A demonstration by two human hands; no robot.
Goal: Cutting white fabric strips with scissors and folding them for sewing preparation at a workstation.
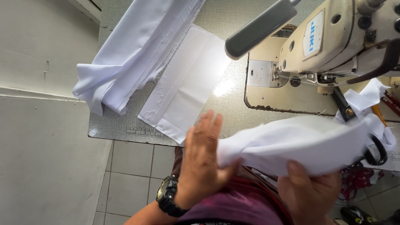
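head view looks down on a person seated at a sewing machine, both hands working a bunched white cloth piece held in the air just over the lap, in front of the surface. the left hand is spread flat, fingers straight and together, its palm pressed against the left end of the cloth rather than gripping it; a black watch sits on that wrist. the right hand is closed on the cloth from below, thumb lying over its lower edge near the middle, so this hand carries the weight.

to do this smoothing well, it seems best to keep the right-hand pinch firm while the flat left palm strokes along the fold, so the layers line up before they go to the needle, and to keep the loose end away from the black scissors at the right.

the cloth lies between the two hands, touching both. a folded white panel and a larger white garment rest on the surface, well apart from the hands.
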